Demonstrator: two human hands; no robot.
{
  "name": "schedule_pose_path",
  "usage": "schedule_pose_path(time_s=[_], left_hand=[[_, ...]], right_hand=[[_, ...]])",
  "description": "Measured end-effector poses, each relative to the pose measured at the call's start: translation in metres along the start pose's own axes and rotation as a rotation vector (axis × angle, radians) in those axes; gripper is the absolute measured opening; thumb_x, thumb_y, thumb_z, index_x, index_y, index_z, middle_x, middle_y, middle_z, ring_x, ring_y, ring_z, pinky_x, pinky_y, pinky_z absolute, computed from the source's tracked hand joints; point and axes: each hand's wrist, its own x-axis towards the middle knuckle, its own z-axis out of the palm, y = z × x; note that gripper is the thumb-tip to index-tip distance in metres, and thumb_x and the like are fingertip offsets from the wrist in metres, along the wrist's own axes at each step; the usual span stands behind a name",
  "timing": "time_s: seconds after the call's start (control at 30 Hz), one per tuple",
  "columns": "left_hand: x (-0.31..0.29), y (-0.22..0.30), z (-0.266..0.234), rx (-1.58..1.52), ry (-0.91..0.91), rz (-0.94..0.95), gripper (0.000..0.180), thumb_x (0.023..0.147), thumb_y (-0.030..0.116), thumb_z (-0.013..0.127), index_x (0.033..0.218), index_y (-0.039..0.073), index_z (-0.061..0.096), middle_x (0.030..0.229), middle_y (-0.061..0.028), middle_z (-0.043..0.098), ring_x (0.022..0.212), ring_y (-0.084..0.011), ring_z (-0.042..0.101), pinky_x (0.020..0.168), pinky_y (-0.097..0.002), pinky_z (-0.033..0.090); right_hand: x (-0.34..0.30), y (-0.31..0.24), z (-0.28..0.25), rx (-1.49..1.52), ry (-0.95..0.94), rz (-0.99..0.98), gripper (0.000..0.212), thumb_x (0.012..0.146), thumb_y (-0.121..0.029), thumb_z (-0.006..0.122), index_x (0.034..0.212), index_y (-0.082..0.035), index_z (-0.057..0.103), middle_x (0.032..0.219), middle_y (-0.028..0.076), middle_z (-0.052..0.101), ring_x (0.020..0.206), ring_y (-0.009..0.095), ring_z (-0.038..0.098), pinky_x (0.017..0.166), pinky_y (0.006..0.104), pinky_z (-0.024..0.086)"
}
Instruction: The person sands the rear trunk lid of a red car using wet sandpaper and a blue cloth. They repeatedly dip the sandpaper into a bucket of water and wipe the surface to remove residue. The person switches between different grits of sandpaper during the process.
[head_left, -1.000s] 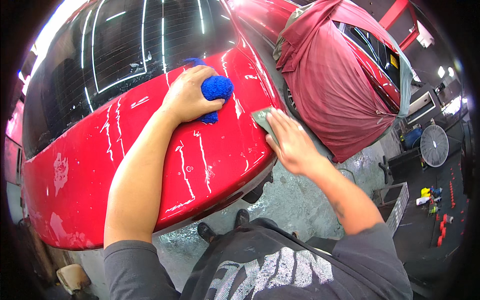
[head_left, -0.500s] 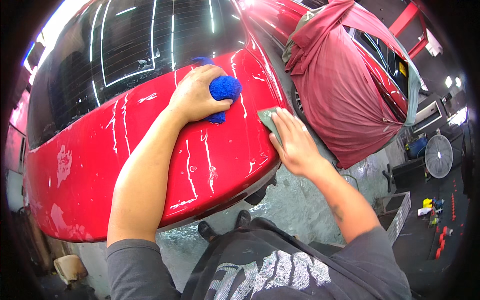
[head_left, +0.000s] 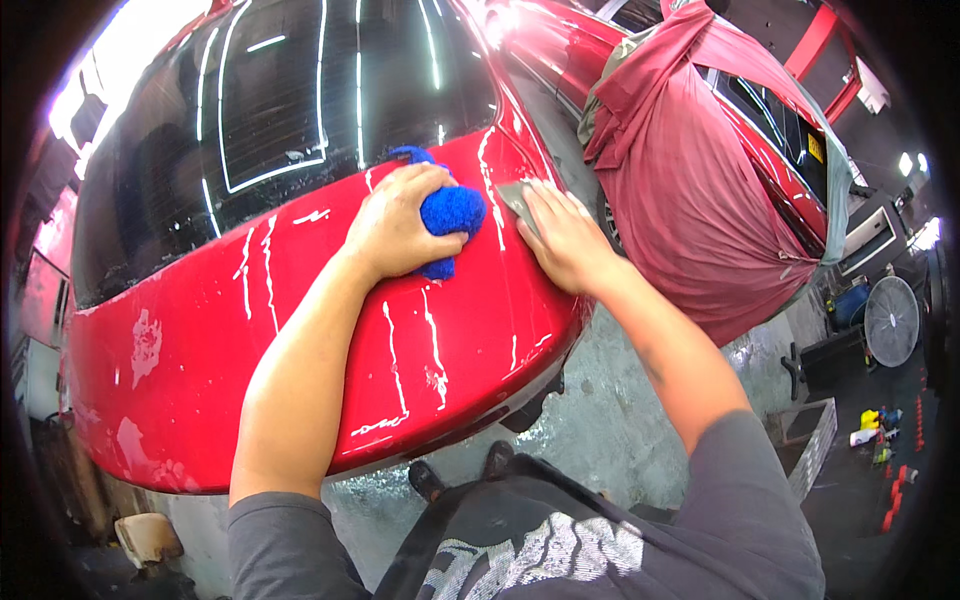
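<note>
My left hand [head_left: 400, 222] is closed round a bunched blue microfiber cloth [head_left: 453, 212], resting on the glossy red car body [head_left: 300, 370] just below the dark window [head_left: 290, 120]. To its right, my right hand [head_left: 568, 235] presses a thin grey-green sheet, which looks like sandpaper [head_left: 518, 204], flat against the panel near its right edge. Its fingers lie close together over the sheet, so part of it is hidden. Wavy light reflections and dull, pale patches [head_left: 145, 347] mark the red paint.
On the right stands another red car, partly draped with a dull red cover [head_left: 680, 190]. Beyond it are a round fan [head_left: 892, 320], a grey crate [head_left: 806, 445] and small yellow and white bottles [head_left: 870, 420]. A pale jerrycan-like container [head_left: 148, 538] sits at lower left on the wet floor.
My right hand has slid the grey-green sheet up and inward over the panel, closer to the blue cloth. My left hand keeps its grip on the cloth; the whole view has shifted slightly.
</note>
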Motion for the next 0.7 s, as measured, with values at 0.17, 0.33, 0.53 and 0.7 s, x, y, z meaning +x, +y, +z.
schedule_pose_path(time_s=[0.17,0.33,0.53,0.7], left_hand=[[0.003,0.004,0.000,-0.024,-0.011,-0.030,0.063,0.073,0.032,0.093,0.128,0.007,0.074,0.140,-0.0168,0.071,0.137,-0.0396,0.065,0.122,-0.0498,0.048],[0.005,0.010,-0.016,-0.009,-0.076,-0.099,0.065,0.073,0.033,0.094,0.129,0.008,0.074,0.144,-0.0179,0.070,0.141,-0.0395,0.064,0.123,-0.0505,0.048],[0.005,0.001,-0.006,0.016,-0.063,-0.051,0.066,0.073,0.032,0.095,0.130,0.007,0.074,0.150,-0.0208,0.069,0.147,-0.0407,0.061,0.125,-0.0522,0.047],[0.009,0.009,-0.006,0.031,-0.084,-0.137,0.067,0.073,0.031,0.095,0.131,0.008,0.074,0.151,-0.0197,0.068,0.149,-0.0399,0.059,0.126,-0.0530,0.045]], right_hand=[[0.058,0.034,-0.010,-0.030,-0.116,-0.092,0.060,0.120,-0.038,0.047,0.166,0.002,0.047,0.173,0.025,0.046,0.165,0.036,0.040,0.135,0.0556,0.030],[0.049,0.046,0.004,-0.037,-0.079,-0.193,0.064,0.119,-0.041,0.047,0.167,0.001,0.045,0.175,0.024,0.044,0.166,0.036,0.039,0.136,0.0568,0.028],[0.102,0.061,0.001,-0.024,-0.126,-0.248,0.064,0.118,-0.039,0.051,0.168,0.000,0.044,0.177,0.020,0.043,0.167,0.035,0.036,0.136,0.0559,0.028],[0.084,0.077,0.004,-0.051,-0.080,-0.346,0.065,0.117,-0.038,0.054,0.168,0.001,0.043,0.177,0.021,0.042,0.167,0.036,0.037,0.135,0.0575,0.030]])
